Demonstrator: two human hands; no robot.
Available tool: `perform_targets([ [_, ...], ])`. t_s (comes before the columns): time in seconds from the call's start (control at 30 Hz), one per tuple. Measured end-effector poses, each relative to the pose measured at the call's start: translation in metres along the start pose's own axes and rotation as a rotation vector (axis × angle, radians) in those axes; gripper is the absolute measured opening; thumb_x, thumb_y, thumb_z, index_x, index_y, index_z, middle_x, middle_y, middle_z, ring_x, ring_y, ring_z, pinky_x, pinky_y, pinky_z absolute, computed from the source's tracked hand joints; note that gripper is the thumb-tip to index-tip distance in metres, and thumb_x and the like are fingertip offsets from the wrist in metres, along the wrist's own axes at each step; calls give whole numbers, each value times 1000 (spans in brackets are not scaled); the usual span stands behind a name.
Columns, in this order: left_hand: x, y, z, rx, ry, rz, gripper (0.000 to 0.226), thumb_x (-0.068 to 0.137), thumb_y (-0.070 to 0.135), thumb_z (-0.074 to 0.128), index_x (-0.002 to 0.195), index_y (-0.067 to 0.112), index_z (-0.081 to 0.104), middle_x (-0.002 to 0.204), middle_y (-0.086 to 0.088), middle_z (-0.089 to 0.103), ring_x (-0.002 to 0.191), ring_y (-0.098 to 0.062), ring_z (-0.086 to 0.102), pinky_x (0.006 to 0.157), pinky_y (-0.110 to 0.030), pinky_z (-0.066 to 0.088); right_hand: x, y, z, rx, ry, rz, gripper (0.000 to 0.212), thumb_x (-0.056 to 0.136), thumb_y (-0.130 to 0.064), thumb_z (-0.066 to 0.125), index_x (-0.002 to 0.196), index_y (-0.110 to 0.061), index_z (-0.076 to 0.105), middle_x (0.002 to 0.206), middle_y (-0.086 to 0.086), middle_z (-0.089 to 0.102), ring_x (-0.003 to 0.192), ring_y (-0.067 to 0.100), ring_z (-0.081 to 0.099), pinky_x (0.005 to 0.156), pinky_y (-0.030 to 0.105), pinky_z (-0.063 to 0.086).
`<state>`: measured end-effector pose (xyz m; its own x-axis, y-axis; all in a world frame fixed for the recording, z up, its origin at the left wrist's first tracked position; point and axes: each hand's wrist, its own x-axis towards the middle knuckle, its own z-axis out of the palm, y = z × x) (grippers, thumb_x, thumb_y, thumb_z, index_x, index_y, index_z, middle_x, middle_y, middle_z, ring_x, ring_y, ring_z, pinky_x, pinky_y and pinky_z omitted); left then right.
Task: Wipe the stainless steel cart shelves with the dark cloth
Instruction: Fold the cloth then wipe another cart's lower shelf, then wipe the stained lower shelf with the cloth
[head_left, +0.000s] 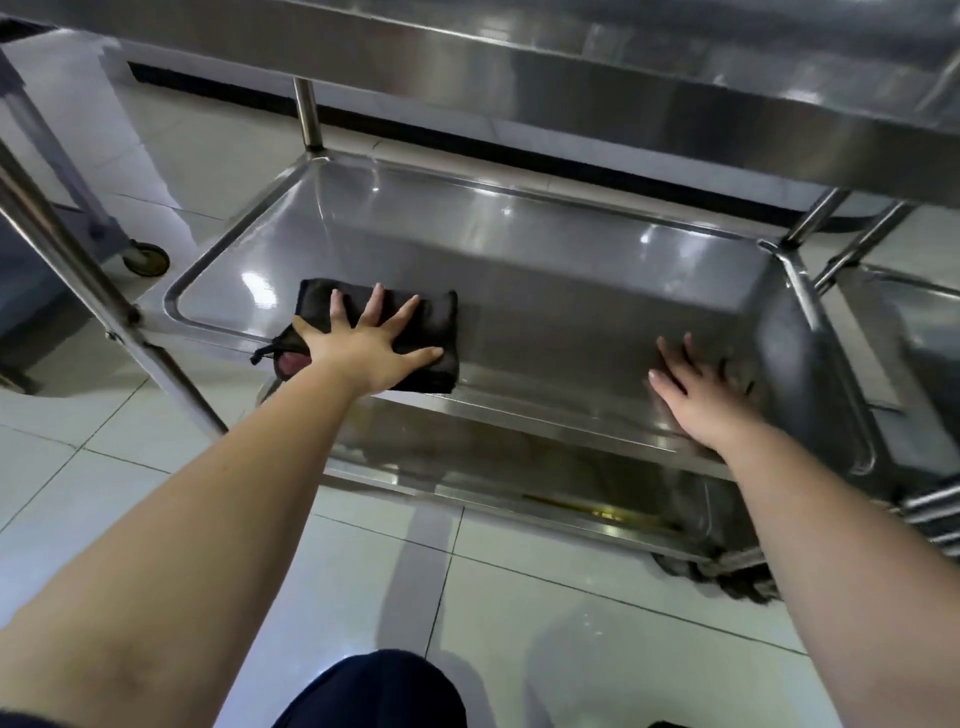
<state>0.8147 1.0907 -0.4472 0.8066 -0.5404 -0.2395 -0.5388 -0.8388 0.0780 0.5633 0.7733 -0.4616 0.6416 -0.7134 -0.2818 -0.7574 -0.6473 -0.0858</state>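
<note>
Where the steel cart's middle shelf dips like a shallow tray, a dark cloth lies under the left hand.

The cart runs out of the picture at the top and right, so only the front edge and part of the top shelf show. The bottom shelf is mostly hidden beneath the middle one, and a dark wheel at its right corner is hard to make out. In the middle shelf, the folded cloth sits near the front left corner, with a loop and a reddish patch hanging over the front rim. The left hand presses down on the cloth with its fingers spread wide and straight. The right hand rests flat on bare steel near the right wall, fingers straight, well apart from the cloth.
</note>
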Motion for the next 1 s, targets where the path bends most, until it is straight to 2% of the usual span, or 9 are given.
perform_targets([
  [0.27,-5,173,17,34,-1,238,83,80,90,16,150,54,-11,164,6,-18,146,-42,-22,103,-80,-9,-10,-4,1,-9,52,-7,58,96,-68,10,150,-53,-4,162,-18,-16,150,34,-13,117,60,-8],
  [0.47,-7,210,22,-21,11,249,80,83,86,17,153,51,-2,165,4,-14,147,-39,-22,105,-75,-13,-1,2,0,247,91,34,53,99,-61,20,150,-48,26,162,-23,9,152,25,-1,119,55,-7],
  [0.53,-7,206,20,-144,13,253,70,90,78,25,153,49,12,166,5,-4,149,-34,-17,108,-70,-15,2,-13,-5,467,142,36,64,91,-70,25,147,-41,37,159,-15,29,149,28,20,120,56,8],
  [0.6,-8,202,18,-294,89,252,55,97,57,40,149,43,32,164,4,15,152,-28,-2,113,-65,-10,8,-43,-14,544,172,-66,54,97,-58,37,146,-36,40,155,-1,38,141,29,36,116,50,28],
  [0.7,-15,188,13,-432,236,284,44,94,22,49,138,30,54,149,1,47,142,-25,33,119,-52,18,15,-86,-27,408,64,-199,52,101,-40,48,150,-31,35,158,8,30,144,32,31,115,49,30],
  [0.77,-20,173,6,-465,308,287,46,91,10,48,132,24,60,138,-3,57,124,-29,51,101,-41,43,21,-101,-31,266,62,-181,48,98,-37,55,143,-24,45,150,11,40,138,36,38,111,51,35],
  [0.8,-21,166,3,-462,325,279,48,90,8,47,132,24,61,135,-4,58,119,-31,54,93,-39,47,23,-104,-33,179,95,-174,46,96,-33,59,139,-20,49,147,13,45,135,36,41,110,48,37],
  [0.9,-15,152,-11,-409,356,282,50,92,6,45,136,25,56,133,-8,58,119,-33,51,92,-42,47,15,-111,-45,-45,192,-191,31,95,-20,60,124,-13,61,132,16,57,123,34,52,98,37,45],
  [1.0,-9,150,-37,-334,282,344,55,95,16,54,146,30,41,152,-4,40,141,-30,30,110,-47,35,-6,-110,-68,-80,293,-273,27,95,-24,61,120,-13,62,122,13,53,114,34,51,90,38,44],
])
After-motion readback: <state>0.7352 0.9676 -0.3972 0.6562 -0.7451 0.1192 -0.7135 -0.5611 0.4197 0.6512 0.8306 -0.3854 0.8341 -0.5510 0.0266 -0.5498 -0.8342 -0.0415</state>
